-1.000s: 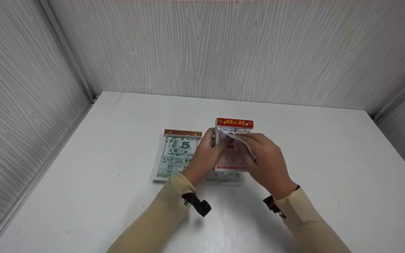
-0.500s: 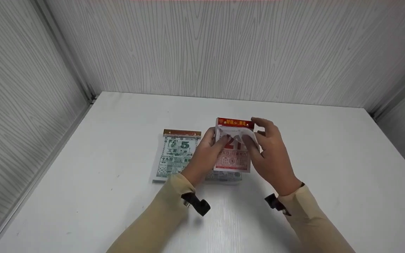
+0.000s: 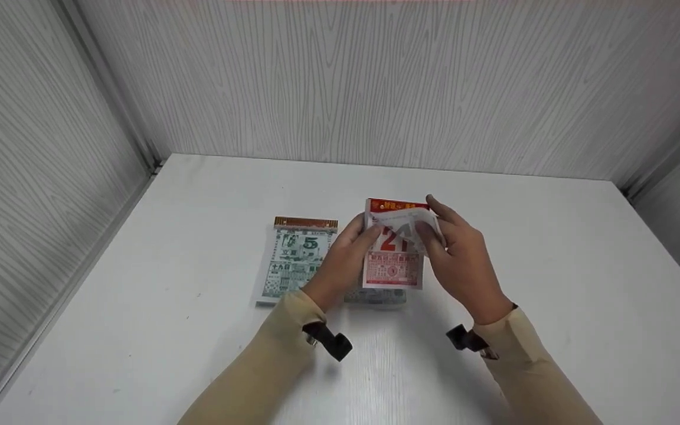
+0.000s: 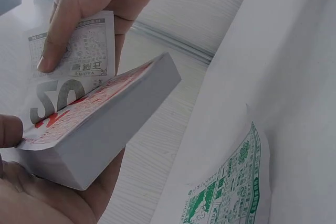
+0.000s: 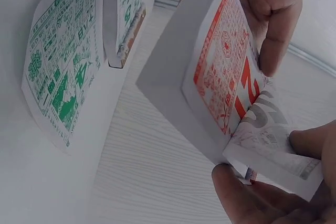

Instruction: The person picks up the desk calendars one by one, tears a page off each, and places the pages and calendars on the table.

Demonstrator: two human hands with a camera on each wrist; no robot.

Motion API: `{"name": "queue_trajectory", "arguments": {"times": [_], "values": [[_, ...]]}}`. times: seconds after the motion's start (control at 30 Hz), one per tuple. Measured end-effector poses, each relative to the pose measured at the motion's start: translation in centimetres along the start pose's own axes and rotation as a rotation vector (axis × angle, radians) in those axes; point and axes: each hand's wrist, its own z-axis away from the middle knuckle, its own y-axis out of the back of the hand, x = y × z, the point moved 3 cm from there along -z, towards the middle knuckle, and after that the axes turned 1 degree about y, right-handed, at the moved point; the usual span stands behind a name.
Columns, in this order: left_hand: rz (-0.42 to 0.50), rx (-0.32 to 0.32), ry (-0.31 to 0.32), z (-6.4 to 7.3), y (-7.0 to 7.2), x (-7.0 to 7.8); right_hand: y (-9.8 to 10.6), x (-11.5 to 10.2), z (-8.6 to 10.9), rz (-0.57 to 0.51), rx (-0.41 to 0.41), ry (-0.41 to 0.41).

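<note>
A thick tear-off calendar [image 3: 393, 274] with a red header is held off the table, tilted in the wrist views. My left hand [image 3: 340, 260] grips its left side, thumb on the front page. A red number 21 shows on that page. Over its upper part a thin sheet [image 4: 84, 61] is folded back, its print reversed. My right hand [image 3: 464, 254] pinches this sheet at the upper right, thumb on the paper and the other fingers behind. Its index finger stands up beside the header.
On the white table [image 3: 139, 283] lies a second calendar [image 3: 298, 260] with green print and a brown header, left of the hands. A loose green-printed sheet [image 5: 63, 56] lies beside it, partly under my held calendar. A wood-grain panel [image 3: 340, 82] rises behind the table.
The lifted sheet has been drawn rightward and folded back, uncovering the red 21. My right hand has shifted its hold from the middle to the sheet's upper right. My left hand keeps its grip.
</note>
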Motion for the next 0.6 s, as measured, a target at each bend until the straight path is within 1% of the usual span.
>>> {"name": "queue_trajectory", "arguments": {"times": [0.07, 0.2, 0.27, 0.33, 0.43, 0.5, 0.57, 0.6], "values": [[-0.007, -0.002, -0.004, -0.02, 0.03, -0.01, 0.11, 0.07, -0.04, 0.000, 0.012, -0.002], [-0.074, 0.019, -0.014, -0.15, 0.04, -0.04, 0.31, 0.10, -0.08, -0.007, 0.027, 0.003], [-0.099, 0.031, -0.041, -0.27, 0.07, -0.07, 0.43, 0.08, -0.10, -0.005, 0.031, 0.004], [-0.109, 0.059, -0.063, -0.29, 0.16, -0.02, 0.60, 0.06, -0.15, -0.010, 0.036, 0.010], [-0.100, 0.119, -0.090, -0.27, 0.34, 0.11, 0.85, -0.01, -0.24, -0.003, 0.048, 0.026], [-0.098, 0.156, -0.089, -0.20, 0.41, 0.21, 0.95, -0.02, -0.27, -0.009, 0.051, 0.029], [-0.118, 0.168, -0.093, -0.20, 0.46, 0.26, 0.96, 0.02, -0.27, -0.008, 0.049, 0.027], [-0.146, 0.168, -0.092, -0.20, 0.50, 0.29, 0.95, 0.05, -0.27, -0.007, 0.046, 0.020]]}}
